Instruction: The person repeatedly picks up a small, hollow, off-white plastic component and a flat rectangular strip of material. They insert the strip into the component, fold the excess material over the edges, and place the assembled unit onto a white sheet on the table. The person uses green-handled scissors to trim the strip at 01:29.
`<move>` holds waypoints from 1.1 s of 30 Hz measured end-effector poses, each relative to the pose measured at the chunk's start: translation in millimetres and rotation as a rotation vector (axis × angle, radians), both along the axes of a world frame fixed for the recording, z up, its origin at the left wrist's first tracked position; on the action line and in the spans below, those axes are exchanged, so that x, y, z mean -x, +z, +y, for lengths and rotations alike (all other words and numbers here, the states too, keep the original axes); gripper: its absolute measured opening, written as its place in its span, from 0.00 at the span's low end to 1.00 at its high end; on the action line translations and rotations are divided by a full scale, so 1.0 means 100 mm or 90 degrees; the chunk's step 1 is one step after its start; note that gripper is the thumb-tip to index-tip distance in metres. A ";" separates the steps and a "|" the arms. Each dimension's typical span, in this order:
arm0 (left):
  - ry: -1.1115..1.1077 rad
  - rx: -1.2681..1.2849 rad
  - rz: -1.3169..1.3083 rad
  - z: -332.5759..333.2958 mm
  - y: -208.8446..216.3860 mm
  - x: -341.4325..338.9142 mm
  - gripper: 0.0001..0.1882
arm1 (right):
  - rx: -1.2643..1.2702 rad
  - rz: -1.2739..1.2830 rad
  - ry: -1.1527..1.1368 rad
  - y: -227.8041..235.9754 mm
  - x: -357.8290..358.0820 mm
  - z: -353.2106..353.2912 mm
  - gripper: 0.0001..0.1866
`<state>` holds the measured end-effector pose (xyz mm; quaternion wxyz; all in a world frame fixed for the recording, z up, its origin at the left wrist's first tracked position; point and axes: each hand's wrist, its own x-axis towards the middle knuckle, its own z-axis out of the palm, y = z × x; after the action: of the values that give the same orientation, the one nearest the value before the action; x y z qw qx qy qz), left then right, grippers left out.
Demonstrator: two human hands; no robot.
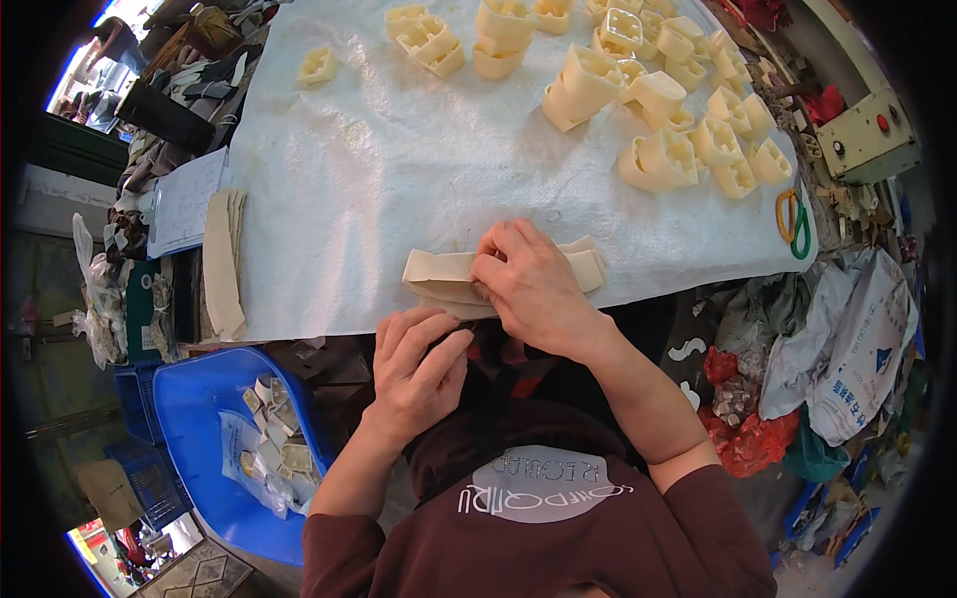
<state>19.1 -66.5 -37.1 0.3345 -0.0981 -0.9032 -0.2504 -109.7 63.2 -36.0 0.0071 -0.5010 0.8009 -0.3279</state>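
The right hand (533, 284) is pressed flat on a stack of cream strips (444, 277) at the near edge of the white table cover (379, 159), while the left hand (419, 369), fingers curled, is pinched on the stack's lower edge just beside it. The fold is best kept square by firm, even pressure. Folded cream pieces (658, 110) are heaped farther back, with green scissors (793, 221) at the right and a blue bin (214, 439) below left.

Cream folded box shapes (638, 90) on white sheet (399, 159), green scissors (795, 221); blue bin (199, 419), paper stack (221, 261)
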 end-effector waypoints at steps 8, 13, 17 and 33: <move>0.122 0.164 -0.160 0.18 0.04 0.13 0.15 | 0.203 -0.132 -0.036 -0.09 0.06 0.09 0.05; 0.096 0.177 -0.198 0.17 0.12 0.18 0.15 | 0.558 -0.449 -0.248 0.03 0.27 0.66 0.04; 0.068 0.011 -0.220 0.02 0.16 0.28 0.16 | 0.823 -0.389 -0.349 0.12 0.56 1.33 0.10; 0.281 -0.315 -0.168 -0.78 0.11 2.52 0.35 | 0.878 -0.485 -0.272 0.36 0.32 1.51 0.09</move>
<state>-232.8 -144.3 -26.0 0.2745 0.2165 -0.8503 -0.3935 -142.0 213.9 0.1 -0.0934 -0.0834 0.4397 -0.8894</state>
